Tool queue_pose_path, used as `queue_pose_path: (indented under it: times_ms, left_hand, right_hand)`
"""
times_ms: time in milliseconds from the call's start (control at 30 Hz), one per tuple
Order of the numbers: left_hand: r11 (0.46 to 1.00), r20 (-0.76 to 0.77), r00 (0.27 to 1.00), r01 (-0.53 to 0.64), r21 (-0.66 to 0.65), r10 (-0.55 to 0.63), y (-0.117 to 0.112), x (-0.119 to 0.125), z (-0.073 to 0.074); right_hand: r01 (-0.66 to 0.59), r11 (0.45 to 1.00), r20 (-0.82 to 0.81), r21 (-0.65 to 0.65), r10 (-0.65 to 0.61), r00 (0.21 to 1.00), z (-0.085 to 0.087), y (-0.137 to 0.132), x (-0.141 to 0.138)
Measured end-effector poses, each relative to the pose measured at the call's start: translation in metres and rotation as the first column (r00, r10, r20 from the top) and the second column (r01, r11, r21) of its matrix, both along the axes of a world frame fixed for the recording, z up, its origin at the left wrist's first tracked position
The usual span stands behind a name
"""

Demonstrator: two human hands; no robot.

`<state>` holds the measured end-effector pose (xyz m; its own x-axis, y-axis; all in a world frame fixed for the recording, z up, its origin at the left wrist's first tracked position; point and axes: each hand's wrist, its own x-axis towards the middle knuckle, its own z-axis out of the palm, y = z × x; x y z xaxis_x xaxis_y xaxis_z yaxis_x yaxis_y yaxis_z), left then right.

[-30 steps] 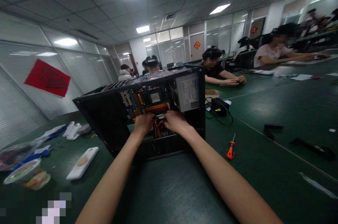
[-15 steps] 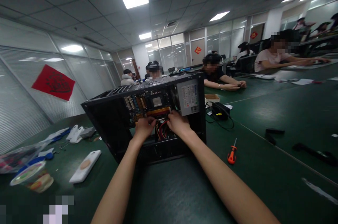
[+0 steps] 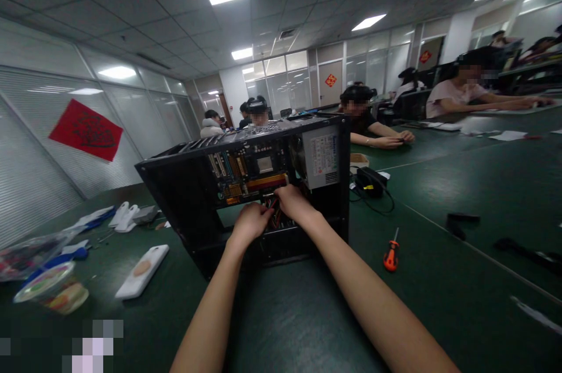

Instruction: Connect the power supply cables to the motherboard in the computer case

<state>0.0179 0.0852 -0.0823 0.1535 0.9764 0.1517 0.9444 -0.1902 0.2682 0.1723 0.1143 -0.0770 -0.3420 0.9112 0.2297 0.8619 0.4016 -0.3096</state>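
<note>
An open black computer case [image 3: 184,197] stands on the green table [image 3: 439,279] in front of me, with its motherboard [image 3: 246,177] and grey power supply [image 3: 322,156] showing. Both my hands reach into it. My left hand [image 3: 250,223] is curled closed at the bundle of red and yellow cables [image 3: 273,215] low inside the case. My right hand [image 3: 294,202] is closed just under the motherboard's lower edge, fingers pinched at a connector among the same cables. What each hand grips is hidden by the fingers.
An orange-handled screwdriver [image 3: 390,255] lies right of the case. A white phone case [image 3: 143,270], a plastic cup [image 3: 50,291] and blue-white items [image 3: 94,218] lie left. A black adapter with cable [image 3: 371,181] sits behind. Other people sit at the tables beyond.
My left hand has dropped lower and toward me, away from the motherboard edge. My right hand stays at the cables. The view shifted slightly.
</note>
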Motion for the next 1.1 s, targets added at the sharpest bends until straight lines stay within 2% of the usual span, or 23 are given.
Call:
queue_pose_path:
  times_ms: [167, 333, 767, 1100]
  left_hand:
    - [0.997, -0.095, 0.993, -0.07, 0.034, 0.073, -0.007, 0.007, 0.004]
    - [0.99, -0.151, 0.98, -0.117, 0.079, 0.128, -0.012, 0.01, 0.005]
    - [0.99, -0.149, 0.979, -0.134, 0.05, 0.14, -0.007, 0.01, -0.001]
    - [0.99, -0.153, 0.978, -0.137, 0.031, 0.14, -0.008, 0.01, 0.0]
  right_hand:
    - [0.041, 0.997, -0.025, 0.072, -0.039, 0.999, -0.006, 0.007, -0.004]
    - [0.062, 0.995, -0.038, 0.084, -0.059, 0.998, -0.008, 0.008, -0.002]
    - [0.104, 0.993, -0.019, 0.052, -0.103, 0.994, -0.008, 0.007, -0.001]
    - [0.14, 0.988, -0.004, 0.063, -0.14, 0.99, -0.011, 0.011, -0.001]
